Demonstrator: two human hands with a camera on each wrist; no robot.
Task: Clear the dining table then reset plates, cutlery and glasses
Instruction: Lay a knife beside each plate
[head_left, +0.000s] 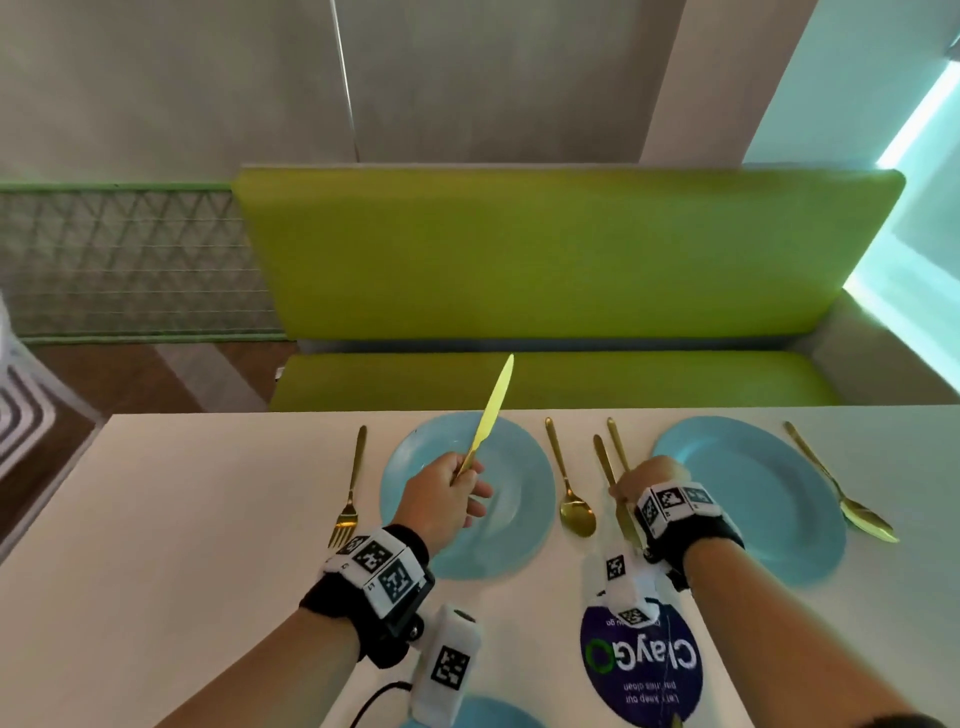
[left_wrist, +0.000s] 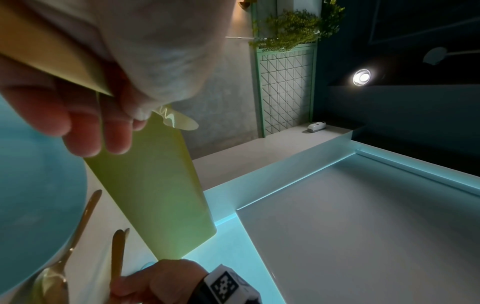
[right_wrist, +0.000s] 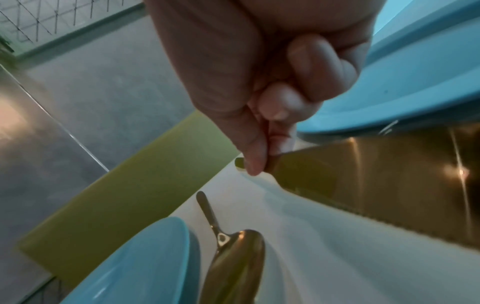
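My left hand grips a gold knife by its handle, raised above the left blue plate with the blade pointing up and away. My right hand pinches the handle of a second gold knife that lies low over the white table between the two plates. Its serrated blade shows in the right wrist view, under the pinching fingers. The right blue plate lies just right of that hand. A second gold handle runs under the right hand.
A gold spoon lies right of the left plate and a gold fork left of it. Another spoon lies right of the right plate. A round blue sticker and a third blue plate are near me. A green bench stands beyond.
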